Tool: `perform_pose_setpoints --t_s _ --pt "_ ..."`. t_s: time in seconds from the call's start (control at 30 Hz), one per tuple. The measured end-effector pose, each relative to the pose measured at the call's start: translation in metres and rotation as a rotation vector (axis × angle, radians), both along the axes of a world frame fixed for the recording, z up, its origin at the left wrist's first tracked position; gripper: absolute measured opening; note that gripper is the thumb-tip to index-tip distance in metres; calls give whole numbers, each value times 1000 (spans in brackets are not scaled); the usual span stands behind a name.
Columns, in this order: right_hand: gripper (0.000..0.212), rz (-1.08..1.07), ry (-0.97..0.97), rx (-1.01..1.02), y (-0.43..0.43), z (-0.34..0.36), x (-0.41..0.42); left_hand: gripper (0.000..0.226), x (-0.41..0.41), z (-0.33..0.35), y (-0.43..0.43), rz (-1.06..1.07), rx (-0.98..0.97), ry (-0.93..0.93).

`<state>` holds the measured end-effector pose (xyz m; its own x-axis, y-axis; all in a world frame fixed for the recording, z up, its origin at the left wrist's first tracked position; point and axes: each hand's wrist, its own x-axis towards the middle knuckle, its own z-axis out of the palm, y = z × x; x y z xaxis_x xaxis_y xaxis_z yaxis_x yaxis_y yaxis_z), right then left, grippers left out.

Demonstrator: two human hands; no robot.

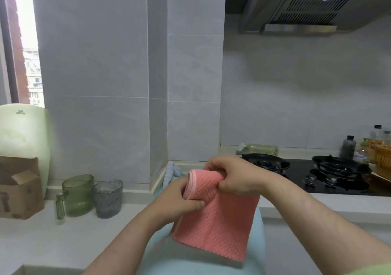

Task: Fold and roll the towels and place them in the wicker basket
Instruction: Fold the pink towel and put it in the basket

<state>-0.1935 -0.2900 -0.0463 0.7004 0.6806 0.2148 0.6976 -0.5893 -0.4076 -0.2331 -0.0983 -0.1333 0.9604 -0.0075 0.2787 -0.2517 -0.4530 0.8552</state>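
Note:
A pink waffle-textured towel (pixel 218 221) hangs folded in front of me, its top end curled over into the start of a roll. My left hand (pixel 179 198) pinches the left side of that rolled top. My right hand (pixel 234 175) grips the right side from above. The towel's lower part drapes over a pale blue towel (pixel 190 262) spread on the counter. Another light blue towel (pixel 172 172) lies crumpled in the corner behind. The wicker basket (pixel 383 160) stands at the far right edge, beyond the stove.
A green glass pitcher (pixel 77 195) and a grey glass cup (pixel 108 198) stand on the white counter at left, next to a cardboard box (pixel 19 188). A black gas stove (pixel 317 173) lies at right, with bottles (pixel 348 145) behind it.

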Motion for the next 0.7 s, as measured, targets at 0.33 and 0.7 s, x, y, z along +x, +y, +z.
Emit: perform_pose_setpoints --t_s 0.33,0.7 --pt "79 -164 440 772 -37 -73 12 47 -4 -15 4 -58 -620 58" --pt "44 -155 776 876 -14 -160 40 48 6 -70 12 -122 -741 308"
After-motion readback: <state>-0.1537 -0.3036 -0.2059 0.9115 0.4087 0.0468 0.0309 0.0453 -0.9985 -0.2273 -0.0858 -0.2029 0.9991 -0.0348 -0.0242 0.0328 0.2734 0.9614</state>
